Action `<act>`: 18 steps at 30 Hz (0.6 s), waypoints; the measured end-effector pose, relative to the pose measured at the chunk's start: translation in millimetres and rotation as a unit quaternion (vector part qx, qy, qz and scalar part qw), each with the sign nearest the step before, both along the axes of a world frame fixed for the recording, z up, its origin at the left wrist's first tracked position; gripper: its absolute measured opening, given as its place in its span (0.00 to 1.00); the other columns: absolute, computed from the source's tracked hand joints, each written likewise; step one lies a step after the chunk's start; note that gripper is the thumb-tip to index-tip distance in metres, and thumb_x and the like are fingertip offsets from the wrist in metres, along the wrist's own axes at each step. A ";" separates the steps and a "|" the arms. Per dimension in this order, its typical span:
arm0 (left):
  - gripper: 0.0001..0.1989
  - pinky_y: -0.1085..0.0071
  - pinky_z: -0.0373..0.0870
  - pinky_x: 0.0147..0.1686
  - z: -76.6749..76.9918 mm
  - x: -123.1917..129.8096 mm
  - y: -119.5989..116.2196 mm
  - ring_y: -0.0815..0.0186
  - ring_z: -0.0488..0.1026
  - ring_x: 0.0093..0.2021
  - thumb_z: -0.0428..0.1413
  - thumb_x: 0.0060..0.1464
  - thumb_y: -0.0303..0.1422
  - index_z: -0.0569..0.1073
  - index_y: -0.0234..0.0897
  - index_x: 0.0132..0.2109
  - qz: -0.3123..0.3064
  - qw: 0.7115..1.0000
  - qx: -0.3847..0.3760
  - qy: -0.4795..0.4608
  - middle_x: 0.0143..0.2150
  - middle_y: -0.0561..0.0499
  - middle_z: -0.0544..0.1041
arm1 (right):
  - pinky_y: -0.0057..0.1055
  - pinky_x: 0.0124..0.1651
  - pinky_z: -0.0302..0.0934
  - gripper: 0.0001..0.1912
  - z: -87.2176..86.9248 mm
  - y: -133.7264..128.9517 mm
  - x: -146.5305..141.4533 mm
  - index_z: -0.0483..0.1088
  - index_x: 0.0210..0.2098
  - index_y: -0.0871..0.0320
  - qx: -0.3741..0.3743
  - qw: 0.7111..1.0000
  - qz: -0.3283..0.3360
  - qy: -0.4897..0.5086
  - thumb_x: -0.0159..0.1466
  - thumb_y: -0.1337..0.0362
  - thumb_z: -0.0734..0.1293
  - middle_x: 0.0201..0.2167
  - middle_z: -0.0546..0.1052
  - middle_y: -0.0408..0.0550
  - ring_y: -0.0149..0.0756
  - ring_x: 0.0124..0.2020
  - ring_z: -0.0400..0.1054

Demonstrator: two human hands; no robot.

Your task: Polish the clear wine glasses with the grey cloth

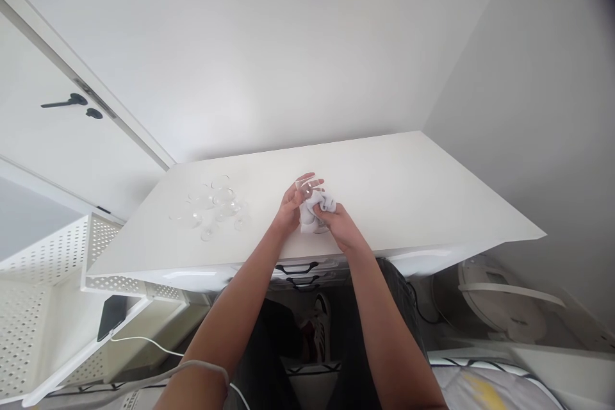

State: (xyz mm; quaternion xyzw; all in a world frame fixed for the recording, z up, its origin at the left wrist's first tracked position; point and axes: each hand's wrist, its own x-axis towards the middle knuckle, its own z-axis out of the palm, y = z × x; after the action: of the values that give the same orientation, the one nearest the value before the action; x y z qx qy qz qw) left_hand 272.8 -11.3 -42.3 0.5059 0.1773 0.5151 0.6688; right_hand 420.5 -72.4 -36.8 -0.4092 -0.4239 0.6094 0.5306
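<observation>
My left hand [289,208] is closed around a clear glass [305,188], whose rounded bowl shows between the fingers; its lower part is hidden. A crumpled white cloth [310,220] is pinched in my right hand [342,225] and pressed against the lower side of that glass. Both hands are close together over the front middle of a white tabletop [408,192]. To the left of my left hand stands a cluster of several clear stemmed glasses [223,205], their outlines faint against the white surface.
Drawers with black handles [298,268] are below the tabletop's front edge. A white perforated shelf unit [52,307] with a black phone [112,317] and a white cable stands at left. A round-lidded pale appliance [504,307] sits on the floor at right. The wall rises behind.
</observation>
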 end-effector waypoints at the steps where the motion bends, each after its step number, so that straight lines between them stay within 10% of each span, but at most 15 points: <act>1: 0.39 0.52 0.73 0.58 -0.7 -0.5 1.0 0.44 0.76 0.61 0.68 0.54 0.55 0.73 0.38 0.66 0.005 1.000 0.006 0.000 0.66 0.34 0.74 | 0.40 0.39 0.71 0.22 -0.3 0.4 0.7 0.81 0.42 0.59 0.001 1.000 -0.007 -0.024 0.59 0.46 0.75 0.38 0.83 0.51 0.48 0.41 0.75; 8: 0.35 0.55 0.72 0.59 -5.1 -7.0 11.5 0.45 0.68 0.70 0.72 0.52 0.46 0.71 0.49 0.63 0.093 0.994 0.009 -0.059 0.72 0.40 0.66 | 0.48 0.65 0.64 0.20 -3.7 3.8 7.0 0.81 0.51 0.60 0.075 0.923 -0.374 -0.058 0.62 0.58 0.70 0.54 0.82 0.56 0.51 0.58 0.73; 13: 0.36 0.51 0.71 0.63 -1.5 -4.9 9.5 0.46 0.65 0.72 0.75 0.47 0.45 0.69 0.53 0.60 0.114 0.991 0.028 -0.070 0.73 0.44 0.62 | 0.47 0.58 0.71 0.27 -3.0 4.1 -8.7 0.79 0.53 0.60 -0.008 0.978 -0.173 0.117 0.60 0.50 0.75 0.52 0.83 0.57 0.50 0.55 0.76; 18: 0.38 0.47 0.70 0.65 0.2 1.9 0.5 0.46 0.73 0.66 0.77 0.43 0.43 0.69 0.51 0.58 0.036 0.997 0.066 0.002 0.66 0.45 0.69 | 0.45 0.53 0.71 0.22 -15.7 10.3 -8.8 0.80 0.44 0.62 -0.012 0.960 -0.262 0.099 0.54 0.55 0.77 0.44 0.84 0.57 0.48 0.47 0.77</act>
State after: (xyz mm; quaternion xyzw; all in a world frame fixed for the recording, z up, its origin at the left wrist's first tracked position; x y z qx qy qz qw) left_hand 274.7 -10.9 -42.1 0.5431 0.1621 0.5489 0.6144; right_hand 411.8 -62.1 -52.5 -0.4498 -0.2403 0.4918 0.7058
